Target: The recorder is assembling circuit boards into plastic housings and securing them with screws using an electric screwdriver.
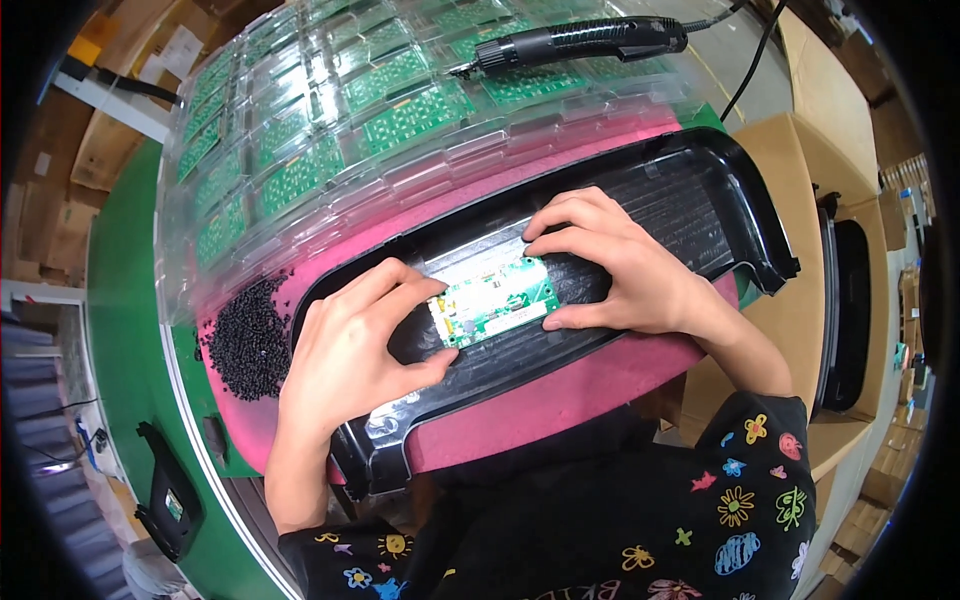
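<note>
A green circuit board (500, 303) with white parts lies over the inside of a long black plastic housing (690, 185). My left hand (362, 340) grips the board's left edge between fingers and thumb. At the opposite edge, my right hand (618, 262) pinches it, index finger at the far corner and thumb at the near one. Whether the board touches the housing's floor, I cannot tell. The housing rests slantwise on a pink mat (560, 405).
Clear plastic trays of green boards (370, 120) are stacked beyond the housing, with a black electric screwdriver (585, 42) on top. Small black screws (248, 340) form a pile at left. A cardboard box (790, 330) holding black housings stands right. Another housing (168, 490) lies on the green table.
</note>
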Demonstrator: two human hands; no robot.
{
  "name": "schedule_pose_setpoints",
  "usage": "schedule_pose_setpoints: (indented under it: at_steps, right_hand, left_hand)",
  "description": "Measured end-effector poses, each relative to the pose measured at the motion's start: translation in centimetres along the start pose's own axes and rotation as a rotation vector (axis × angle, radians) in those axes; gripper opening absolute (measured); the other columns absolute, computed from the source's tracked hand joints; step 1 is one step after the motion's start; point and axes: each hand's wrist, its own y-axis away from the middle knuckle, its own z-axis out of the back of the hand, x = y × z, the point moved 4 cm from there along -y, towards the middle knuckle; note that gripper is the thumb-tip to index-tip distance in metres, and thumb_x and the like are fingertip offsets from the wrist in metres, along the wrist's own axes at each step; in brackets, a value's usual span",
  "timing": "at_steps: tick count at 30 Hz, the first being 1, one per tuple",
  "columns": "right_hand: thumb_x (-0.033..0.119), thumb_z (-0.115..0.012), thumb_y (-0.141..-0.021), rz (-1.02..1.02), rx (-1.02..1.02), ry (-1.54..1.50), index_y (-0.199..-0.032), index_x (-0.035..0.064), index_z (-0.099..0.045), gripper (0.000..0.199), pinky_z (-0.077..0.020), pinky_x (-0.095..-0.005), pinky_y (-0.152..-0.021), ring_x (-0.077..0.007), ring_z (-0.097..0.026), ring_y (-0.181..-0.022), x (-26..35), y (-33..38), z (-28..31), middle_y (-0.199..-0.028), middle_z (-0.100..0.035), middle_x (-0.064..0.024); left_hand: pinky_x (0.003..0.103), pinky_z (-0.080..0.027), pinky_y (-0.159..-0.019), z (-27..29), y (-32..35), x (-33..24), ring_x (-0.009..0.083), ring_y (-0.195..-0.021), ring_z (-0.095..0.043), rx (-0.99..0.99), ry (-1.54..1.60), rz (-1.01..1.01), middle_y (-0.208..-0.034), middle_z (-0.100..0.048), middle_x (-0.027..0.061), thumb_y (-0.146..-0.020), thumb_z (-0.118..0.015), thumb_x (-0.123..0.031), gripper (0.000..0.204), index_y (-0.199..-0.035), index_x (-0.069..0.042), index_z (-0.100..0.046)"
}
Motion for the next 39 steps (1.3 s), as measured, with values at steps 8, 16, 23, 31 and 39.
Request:
schedule_pose_setpoints:
  at_steps: [8,16,23,31,39]
  right_hand:
    - [0.017,-0.086,-0.067,-0.006,0.003,0.043,-0.113,0.0040,-0.061,0.054,-0.0391,-0.0429,-0.101,-0.0313,-0.051,-0.116,0.0,-0.1,-0.3,-0.119,-0.057,-0.0099]
    - [0.025,-0.084,-0.070,0.036,-0.057,0.105,-0.115,0.0045,-0.060,0.055,-0.0392,-0.0444,-0.100,-0.0326,-0.049,-0.120,-0.4,1.5,0.3,-0.121,-0.055,-0.0111]
    - [0.038,-0.084,-0.062,0.165,-0.143,0.081,-0.102,0.0065,-0.063,0.055,-0.0393,-0.0422,-0.092,-0.0284,-0.048,-0.113,-0.6,0.1,-2.3,-0.113,-0.054,-0.0089]
    - [0.024,-0.072,-0.071,-0.057,-0.426,0.290,-0.119,-0.0013,-0.048,0.059,-0.0401,-0.0463,-0.083,-0.0321,-0.048,-0.102,-1.0,-2.5,5.5,-0.101,-0.052,-0.0178]
    - [0.043,-0.059,-0.089,-0.659,-0.186,0.301,-0.131,-0.0097,-0.049,0.068,-0.0527,-0.0464,-0.086,-0.0356,-0.066,-0.104,-10.2,-11.1,8.7,-0.110,-0.068,-0.0235]
  left_hand:
    - [0.037,-0.054,-0.068,0.2,0.1,-0.3,0.0269,-0.083,-0.067,0.014,-0.020,0.065,-0.097,-0.064,0.0056,-0.063,-0.083,-0.022,0.045,-0.102,-0.006,-0.069]
    - [0.037,-0.053,-0.069,-0.3,-1.1,-1.1,0.0295,-0.084,-0.065,0.028,-0.026,0.032,-0.098,-0.062,0.0098,-0.058,-0.083,-0.019,0.052,-0.105,-0.004,-0.069]
    - [0.033,-0.046,-0.063,1.1,0.4,-3.4,0.0206,-0.072,-0.055,0.084,-0.032,-0.112,-0.093,-0.058,0.0112,-0.074,-0.075,-0.009,0.035,-0.106,0.003,-0.064]
    - [0.026,-0.044,-0.060,2.2,0.8,-0.4,0.0134,-0.070,-0.051,-0.187,0.023,0.092,-0.092,-0.061,0.0068,-0.086,-0.073,-0.005,0.031,-0.116,-0.001,-0.066]
    - [0.033,-0.049,-0.061,2.4,0.2,1.2,0.0233,-0.066,-0.058,-0.239,-0.218,-0.003,-0.081,-0.065,0.0154,-0.087,-0.073,-0.008,0.019,-0.100,0.005,-0.069]
